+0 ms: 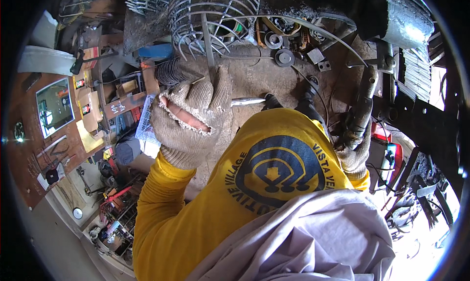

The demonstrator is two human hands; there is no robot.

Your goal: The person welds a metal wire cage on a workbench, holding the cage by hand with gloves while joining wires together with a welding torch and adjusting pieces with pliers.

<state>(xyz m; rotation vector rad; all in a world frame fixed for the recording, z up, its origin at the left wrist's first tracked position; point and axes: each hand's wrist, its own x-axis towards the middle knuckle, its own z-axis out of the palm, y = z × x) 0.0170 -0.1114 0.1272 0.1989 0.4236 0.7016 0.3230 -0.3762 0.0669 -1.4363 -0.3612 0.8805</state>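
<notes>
My left hand (193, 117), in a ribbed knit glove torn across the back, is raised with its fingers curled. It closes around a narrow flat metal bar (207, 43) that stands up past the fingers toward a cage of curved metal bars (215, 11). To the right of the glove, a pointed silvery metal end (247, 102) sticks out; what it belongs to is hidden. My right hand (356, 158), also gloved, is low at my right side, wrapped around a worn metal pipe (363, 107) with an open upper end. Its fingers are partly in shadow.
A long thin curved rod (313, 24) arcs toward the pipe's top. Round metal discs (284, 58) lie on the floor ahead. At left stands a brown board (56, 129) with a glass pane, near cluttered shelves. A dark metal cylinder (404, 21) is at upper right.
</notes>
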